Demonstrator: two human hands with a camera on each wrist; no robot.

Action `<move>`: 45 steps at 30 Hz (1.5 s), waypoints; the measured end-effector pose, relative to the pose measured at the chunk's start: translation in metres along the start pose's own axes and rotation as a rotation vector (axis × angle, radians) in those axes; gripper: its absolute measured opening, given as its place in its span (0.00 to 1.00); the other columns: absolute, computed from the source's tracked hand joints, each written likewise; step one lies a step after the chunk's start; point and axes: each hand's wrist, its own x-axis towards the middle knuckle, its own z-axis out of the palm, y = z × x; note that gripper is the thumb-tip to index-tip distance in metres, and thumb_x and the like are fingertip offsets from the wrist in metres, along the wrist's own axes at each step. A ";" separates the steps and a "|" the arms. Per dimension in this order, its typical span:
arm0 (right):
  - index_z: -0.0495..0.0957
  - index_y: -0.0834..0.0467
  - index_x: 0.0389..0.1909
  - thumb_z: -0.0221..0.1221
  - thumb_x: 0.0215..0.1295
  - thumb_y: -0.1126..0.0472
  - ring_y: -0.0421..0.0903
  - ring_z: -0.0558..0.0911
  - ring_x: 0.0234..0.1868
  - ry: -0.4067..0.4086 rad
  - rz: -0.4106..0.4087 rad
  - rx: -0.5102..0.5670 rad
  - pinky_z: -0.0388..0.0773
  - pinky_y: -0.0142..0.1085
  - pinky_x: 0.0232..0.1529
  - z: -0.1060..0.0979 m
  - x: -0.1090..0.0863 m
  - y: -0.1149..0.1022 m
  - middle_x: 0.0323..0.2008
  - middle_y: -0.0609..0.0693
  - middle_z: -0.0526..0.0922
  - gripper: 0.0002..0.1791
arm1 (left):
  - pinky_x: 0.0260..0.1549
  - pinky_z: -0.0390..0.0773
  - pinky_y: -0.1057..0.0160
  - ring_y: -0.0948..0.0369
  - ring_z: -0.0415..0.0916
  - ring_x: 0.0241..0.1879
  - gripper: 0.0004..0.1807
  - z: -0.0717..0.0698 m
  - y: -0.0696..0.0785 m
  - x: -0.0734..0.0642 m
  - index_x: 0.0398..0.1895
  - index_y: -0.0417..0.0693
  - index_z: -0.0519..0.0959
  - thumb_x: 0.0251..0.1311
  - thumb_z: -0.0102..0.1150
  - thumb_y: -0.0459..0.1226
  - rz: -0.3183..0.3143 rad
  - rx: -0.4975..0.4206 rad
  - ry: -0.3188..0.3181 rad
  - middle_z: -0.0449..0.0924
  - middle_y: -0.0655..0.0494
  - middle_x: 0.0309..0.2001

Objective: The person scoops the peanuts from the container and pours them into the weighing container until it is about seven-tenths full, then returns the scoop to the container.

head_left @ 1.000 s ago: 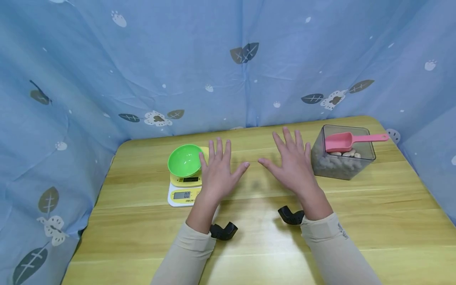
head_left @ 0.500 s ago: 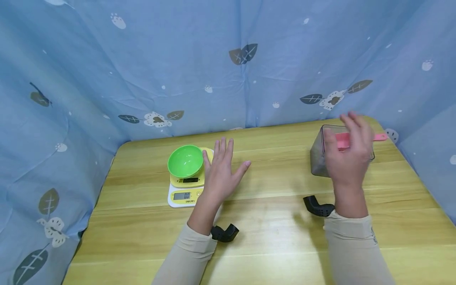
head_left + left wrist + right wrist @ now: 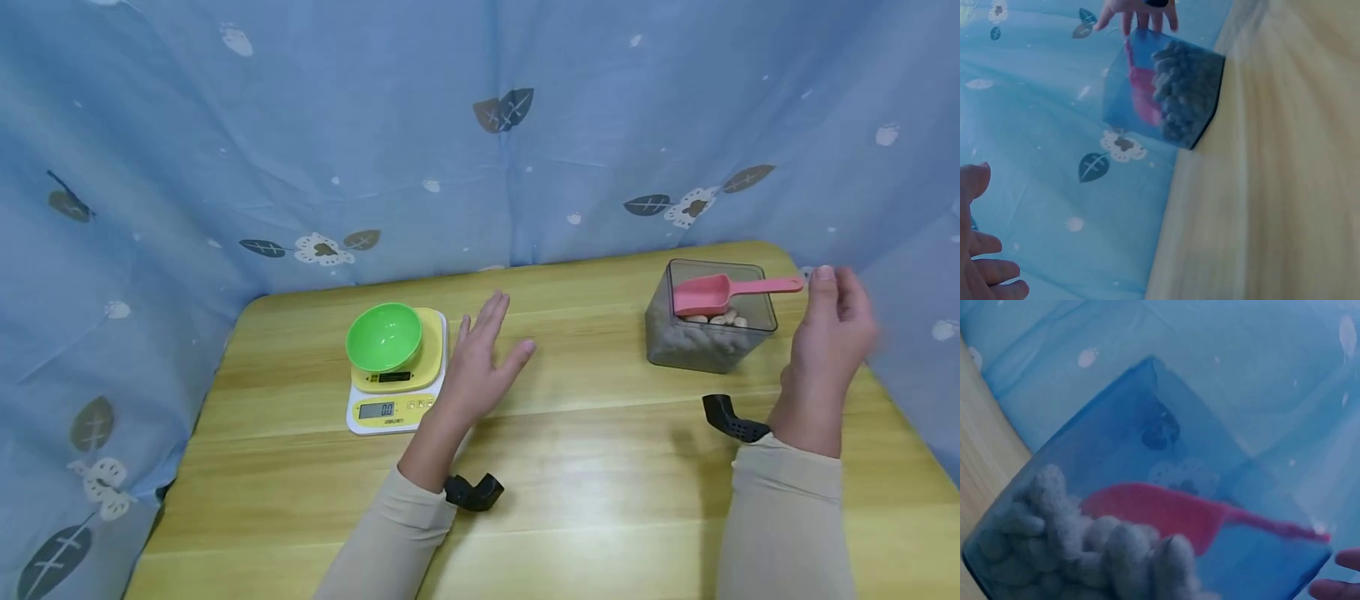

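My left hand [image 3: 474, 371] is held over the table to the right of a kitchen scale [image 3: 431, 367], fingers extended and thumb apart. It holds nothing. A green bowl [image 3: 384, 337] sits on the scale, whose display reads 0.0. My right hand [image 3: 828, 346] is at the far right, slightly blurred, its fingers loosely bent. Its fingertips [image 3: 1341, 589] are close by the handle end of a pink scoop [image 3: 1160, 509], not around it. The scoop lies in a clear box [image 3: 693, 354] with its handle over the rim. Unshelled peanuts [image 3: 1129, 559] fill the box's lower part.
The wooden table [image 3: 570, 492] has its back edge against a blue patterned curtain [image 3: 420, 125]. Black wrist-worn devices [image 3: 474, 492] sit at both cuffs. The box stands near the table's back right corner.
My right hand has moved right, passing over the box to a place beside the scoop's handle end. My left hand has turned a little, and its fingers have drawn closer together. The scoop has not moved.
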 end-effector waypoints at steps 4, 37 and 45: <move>0.69 0.44 0.69 0.60 0.68 0.48 0.40 0.60 0.71 -0.105 0.191 0.128 0.49 0.28 0.71 0.002 0.006 0.012 0.69 0.40 0.64 0.28 | 0.77 0.38 0.49 0.62 0.43 0.78 0.41 0.005 0.001 -0.001 0.79 0.54 0.49 0.70 0.44 0.61 0.014 -0.007 -0.041 0.46 0.59 0.79; 0.69 0.59 0.60 0.56 0.72 0.55 0.42 0.66 0.67 -0.694 0.053 -0.093 0.60 0.41 0.73 0.119 -0.095 0.075 0.62 0.53 0.70 0.20 | 0.76 0.47 0.53 0.58 0.43 0.78 0.43 0.008 -0.003 0.000 0.80 0.58 0.47 0.68 0.45 0.63 -0.056 -0.044 -0.072 0.40 0.65 0.79; 0.65 0.61 0.66 0.56 0.72 0.55 0.44 0.65 0.69 -0.749 0.047 -0.128 0.65 0.41 0.68 0.124 -0.111 0.078 0.67 0.57 0.67 0.26 | 0.72 0.56 0.44 0.56 0.45 0.78 0.41 0.005 -0.007 0.001 0.80 0.61 0.44 0.70 0.45 0.58 -0.083 -0.082 -0.048 0.36 0.71 0.79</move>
